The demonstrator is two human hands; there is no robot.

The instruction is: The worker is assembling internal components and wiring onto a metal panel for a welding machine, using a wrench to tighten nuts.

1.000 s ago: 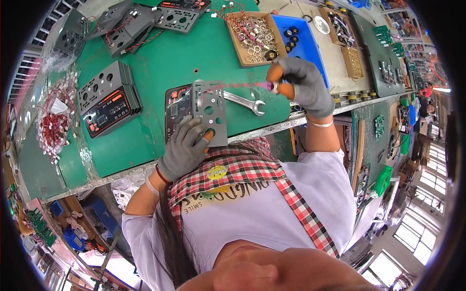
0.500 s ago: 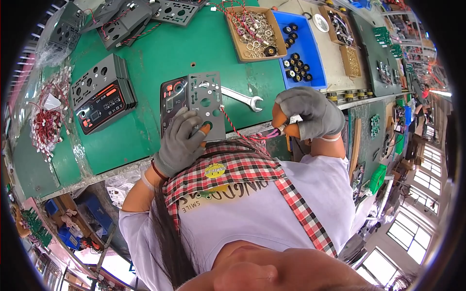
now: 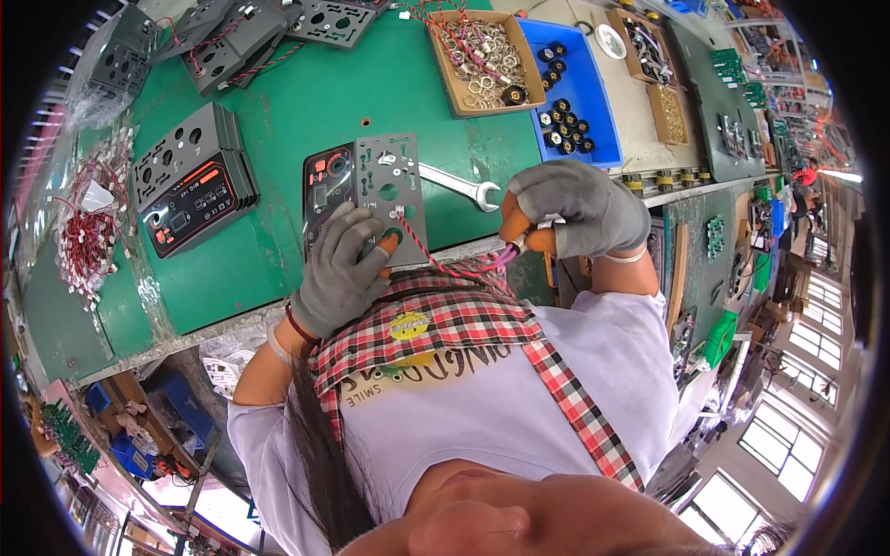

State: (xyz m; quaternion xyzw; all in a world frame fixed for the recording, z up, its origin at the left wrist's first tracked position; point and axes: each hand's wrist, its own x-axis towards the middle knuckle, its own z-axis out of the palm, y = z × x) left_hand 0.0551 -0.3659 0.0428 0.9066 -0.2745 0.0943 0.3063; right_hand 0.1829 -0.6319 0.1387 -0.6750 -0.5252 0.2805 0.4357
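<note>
My left hand [image 3: 345, 271], in a grey glove with orange fingertips, presses on the near edge of a grey perforated metal panel [image 3: 390, 193] lying on the green bench mat [image 3: 278, 120]. The panel rests beside a black faceplate with red markings [image 3: 326, 190]. My right hand [image 3: 575, 208], also gloved, pinches the end of a red-and-white twisted wire [image 3: 436, 261] that runs from the panel toward it. A silver open-end wrench [image 3: 456, 186] lies on the mat between panel and right hand.
A stack of black faceplates [image 3: 190, 185] sits to the left, with bundled red wires [image 3: 88, 232] beyond. A cardboard box of metal rings [image 3: 487, 56] and a blue bin of black knobs [image 3: 579, 97] stand at the back. More grey panels [image 3: 232, 37] lie far left.
My right hand has come down from above the wrench to the bench's near edge, pulling the wire out. The left hand stayed on the panel, which slid slightly nearer.
</note>
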